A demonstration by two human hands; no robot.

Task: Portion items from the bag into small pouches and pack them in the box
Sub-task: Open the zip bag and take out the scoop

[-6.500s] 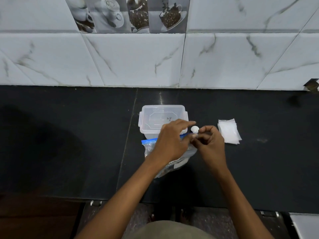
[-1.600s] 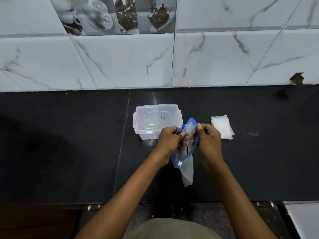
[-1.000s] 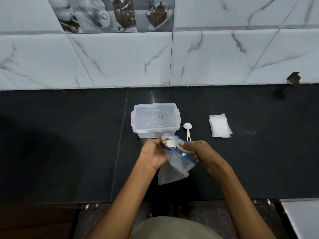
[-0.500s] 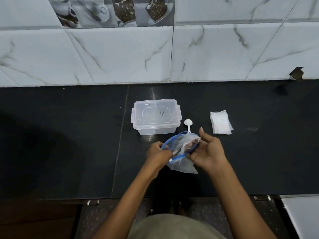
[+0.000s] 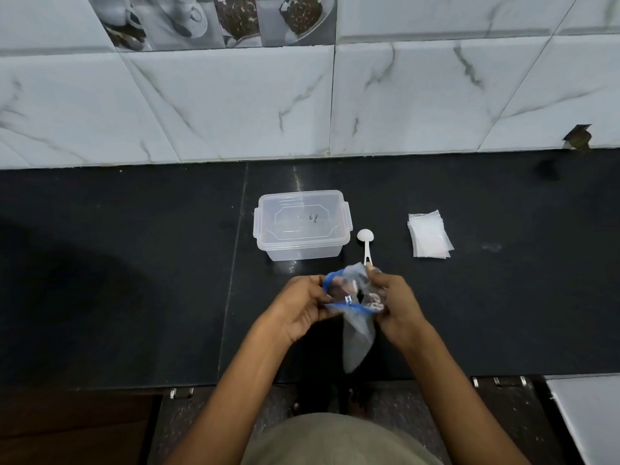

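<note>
Head view, clear blue-zippered bag (image 5: 357, 333), crumpled, mouth open

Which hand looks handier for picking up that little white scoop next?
Probably the right hand. The scoop lies just beyond its fingertips, right of the box. The left hand sits farther off and could keep its grip on the bag.
</note>
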